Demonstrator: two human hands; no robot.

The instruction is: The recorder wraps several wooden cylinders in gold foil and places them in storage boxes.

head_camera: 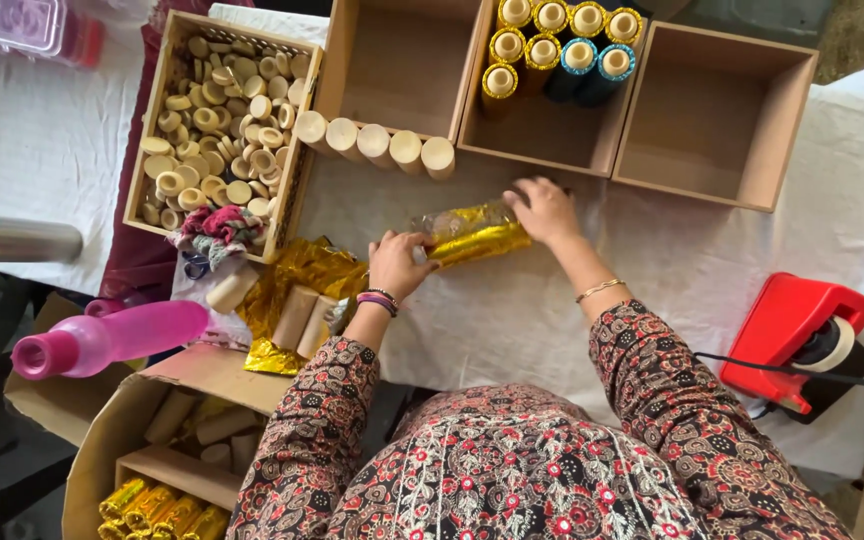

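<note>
A tube wrapped in gold foil lies on the white cloth in the middle of the table. My left hand grips its left end, where clear wrap bunches up. My right hand presses on its right end with fingers spread over it. Both wrists wear bangles. Sheets of gold foil and two bare cardboard tubes lie just left of my left hand.
A basket of wooden caps stands back left, with a row of bare tubes beside it. Wooden boxes sit behind: one empty, one holding wrapped tubes, one empty. A red tape dispenser is right, a pink bottle left.
</note>
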